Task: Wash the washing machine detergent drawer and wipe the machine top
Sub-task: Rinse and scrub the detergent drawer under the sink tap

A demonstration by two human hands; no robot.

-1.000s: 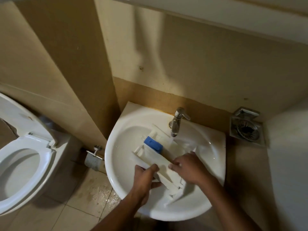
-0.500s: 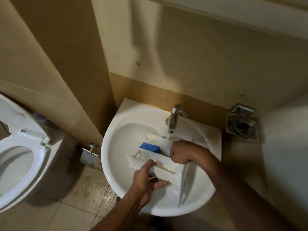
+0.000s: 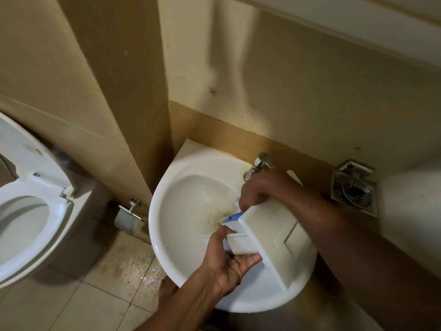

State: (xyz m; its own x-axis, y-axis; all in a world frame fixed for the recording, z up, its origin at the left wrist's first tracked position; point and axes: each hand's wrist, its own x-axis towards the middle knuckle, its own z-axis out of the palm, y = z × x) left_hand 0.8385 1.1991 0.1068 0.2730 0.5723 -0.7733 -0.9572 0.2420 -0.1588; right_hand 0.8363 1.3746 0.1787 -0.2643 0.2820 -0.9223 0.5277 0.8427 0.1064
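Head view: looking down into a small bathroom corner, with both hands over the sink.
Toilet (image 3: 31, 211): white, seat down and lid up, far off to the left of the gripped drawer.
Metal fitting (image 3: 128, 216): low on the wall between toilet and sink, left of the left hand's grip.
Floor tiles (image 3: 133, 261): wet patches under the sink's left edge, down and left of the grip.
Sink (image 3: 167, 237): white round bowl beneath both hands, with cloudy water splashed in the basin just left of the held drawer.
Left hand (image 3: 226, 259): palm up, thumb over the drawer's near rim and fingers under its side, clasping it.
Detergent drawer (image 3: 269, 237): white, held between the two hands above the bowl. It is tipped so its underside faces up, and its front panel hangs toward the sink's near right rim.
Blue insert (image 3: 232, 217): peeks out at the drawer's far left edge, between the two grips.
Right hand (image 3: 260, 189): fingers curled down over the drawer's far end, gripping it; the fingertips are hidden.
Tap (image 3: 259, 164): chrome, just behind the right hand's grip.
Metal grate (image 3: 354, 189): square, to the right of the right forearm, well apart from the drawer.
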